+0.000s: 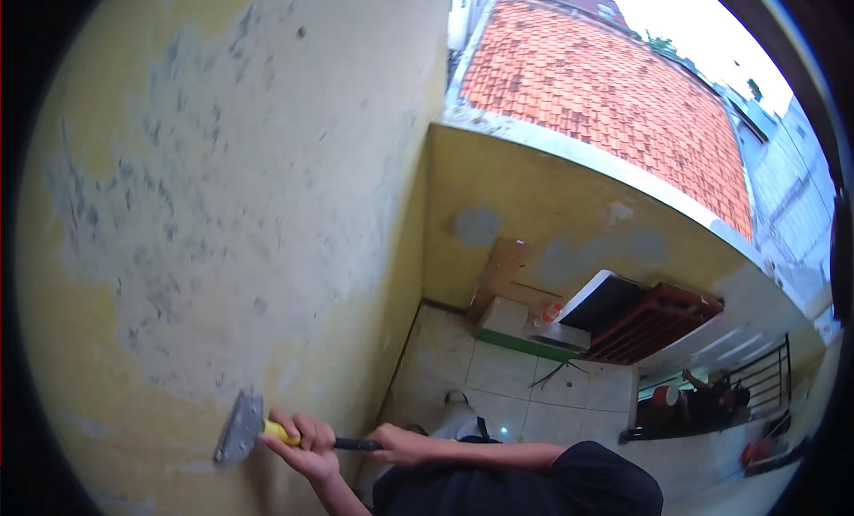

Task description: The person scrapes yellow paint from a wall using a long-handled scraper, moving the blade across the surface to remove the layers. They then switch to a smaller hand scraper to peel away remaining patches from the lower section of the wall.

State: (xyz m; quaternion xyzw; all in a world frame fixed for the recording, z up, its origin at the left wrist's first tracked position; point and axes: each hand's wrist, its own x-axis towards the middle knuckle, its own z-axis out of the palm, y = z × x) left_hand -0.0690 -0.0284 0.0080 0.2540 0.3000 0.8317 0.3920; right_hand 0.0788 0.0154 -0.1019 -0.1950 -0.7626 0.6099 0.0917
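Note:
A long-handled scraper (239,429) has its wide metal blade against the lower part of the yellow wall (98,356), where paint is patchy and scuffed with grey marks. My left hand (310,440) is closed around the yellow part of its handle, just behind the blade. Farther back, my right hand (397,445) grips the black end of the same handle. The handle lies roughly level across the view.
On the tiled floor (503,369) by the low wall stand a white and green box (525,331), a dark-red slatted piece (663,320) and a dark panel (605,302). A black railing (769,378) is at the right. Beyond the low wall is a tiled roof (605,98).

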